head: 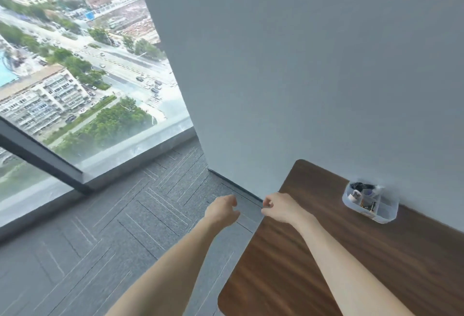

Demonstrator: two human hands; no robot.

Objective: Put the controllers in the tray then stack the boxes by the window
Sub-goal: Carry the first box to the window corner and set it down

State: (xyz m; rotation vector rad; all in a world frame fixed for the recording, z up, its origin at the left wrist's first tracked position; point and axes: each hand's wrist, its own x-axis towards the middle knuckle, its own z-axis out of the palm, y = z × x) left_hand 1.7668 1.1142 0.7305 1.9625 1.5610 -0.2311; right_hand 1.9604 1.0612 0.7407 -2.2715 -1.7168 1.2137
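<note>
- Two bare forearms reach forward from the bottom edge, side by side, over the seam between carpet and table.
- Left hand hangs above the grey carpet, fingers loosely curled, holding nothing.
- Right hand hangs over the near-left corner of the table, fingers also loosely curled with thumb close to fingertips; nothing shows in its grasp.
- Hands are near each other but apart, with a narrow gap between them.
- Wood-grain table with rounded corners stands against the pale wall.
- Clear tray with dividers sits on the table's far side, touching the wall, well apart from both hands.
- Small items lie in its compartments: something dark at the far end, a pale roll-like piece, a yellowish bit; too small to tell what they are.
- Neither controllers nor boxes can be made out anywhere in view.
- Window fills the left side down to the floor, with a dark frame bar crossing it; streets, buildings and trees show far below.
</note>
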